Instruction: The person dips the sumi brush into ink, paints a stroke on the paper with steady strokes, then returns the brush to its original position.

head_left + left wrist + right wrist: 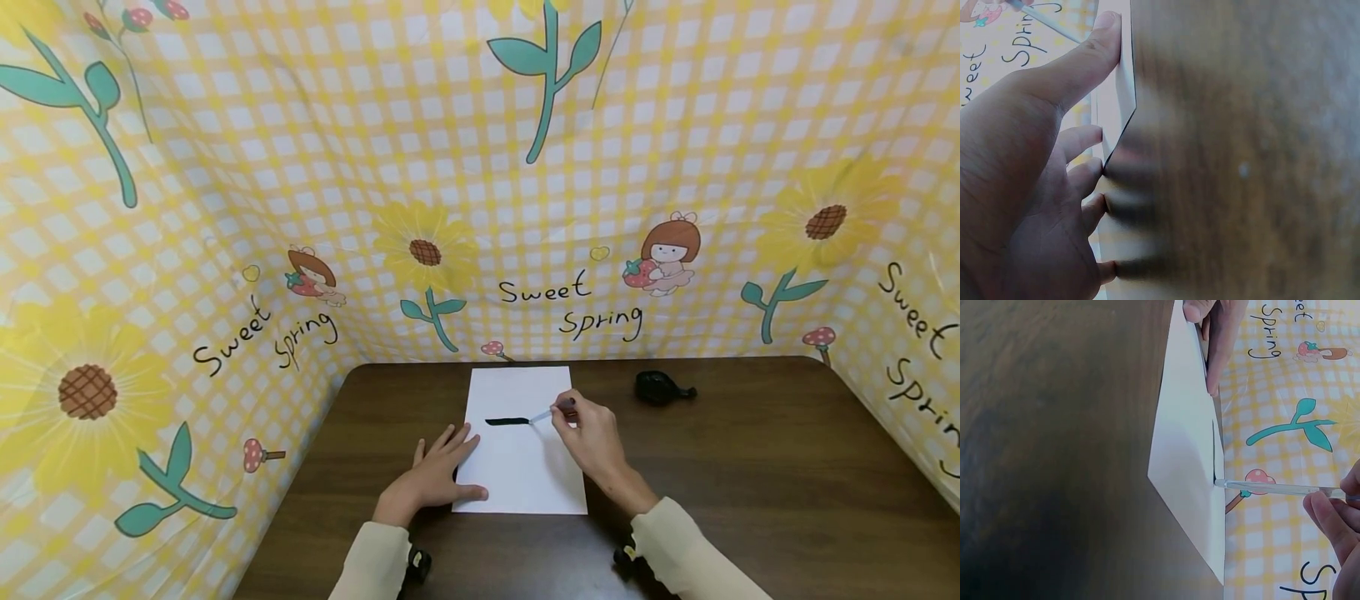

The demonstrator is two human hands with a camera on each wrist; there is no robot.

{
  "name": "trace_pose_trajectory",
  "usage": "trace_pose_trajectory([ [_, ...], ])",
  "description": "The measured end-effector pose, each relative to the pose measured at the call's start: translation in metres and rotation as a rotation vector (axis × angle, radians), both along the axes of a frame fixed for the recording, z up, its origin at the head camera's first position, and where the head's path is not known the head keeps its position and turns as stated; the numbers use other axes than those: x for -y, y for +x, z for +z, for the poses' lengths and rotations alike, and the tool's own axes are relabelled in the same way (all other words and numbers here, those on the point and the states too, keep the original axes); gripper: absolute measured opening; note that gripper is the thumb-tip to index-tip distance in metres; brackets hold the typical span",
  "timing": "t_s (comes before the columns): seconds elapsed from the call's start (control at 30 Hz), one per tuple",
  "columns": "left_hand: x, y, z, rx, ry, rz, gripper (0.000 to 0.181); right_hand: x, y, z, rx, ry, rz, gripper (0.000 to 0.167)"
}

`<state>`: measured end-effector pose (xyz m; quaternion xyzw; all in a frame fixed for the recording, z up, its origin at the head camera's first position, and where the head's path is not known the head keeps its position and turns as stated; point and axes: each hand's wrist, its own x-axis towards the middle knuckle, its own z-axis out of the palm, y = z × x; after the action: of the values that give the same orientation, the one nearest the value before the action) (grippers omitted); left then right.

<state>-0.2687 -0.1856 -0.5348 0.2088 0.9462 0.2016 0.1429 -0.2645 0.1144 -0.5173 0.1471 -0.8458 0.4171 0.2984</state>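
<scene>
Left of the right hand [598, 437], and reaching out from it, a slim, pale, pen-like tool [543, 413] slants down to a white sheet of paper [519, 479]. That hand pinches the tool between thumb and fingers. The tool's tip meets the near end of a thick black stroke [507, 422], which runs leftward from there, away from the grip. The sheet lies flat on the brown table [735, 475], mostly to the left of the grip. Farther left, the left hand [435, 479] lies with its fingers spread, grasping nothing; its thumb rests on the sheet and its outer fingers extend past the paper's left edge. Well apart from the grip on its right, a black bottle-shaped object [658, 388] lies on the table. Beyond the grip rises a yellow checked cloth [450, 158] printed with sunflowers.
</scene>
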Motion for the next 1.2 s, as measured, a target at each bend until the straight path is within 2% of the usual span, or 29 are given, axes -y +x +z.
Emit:
trace_pose_trajectory([
  [0.67,-0.001,-0.002,-0.002,-0.003,0.017,0.003,0.100,-0.014,-0.003,0.000,-0.021,0.015,-0.029,0.010],
  [1.2,0.000,-0.005,-0.006,-0.011,0.013,-0.003,0.101,-0.023,-0.001,0.000,-0.006,0.019,-0.046,0.009],
])
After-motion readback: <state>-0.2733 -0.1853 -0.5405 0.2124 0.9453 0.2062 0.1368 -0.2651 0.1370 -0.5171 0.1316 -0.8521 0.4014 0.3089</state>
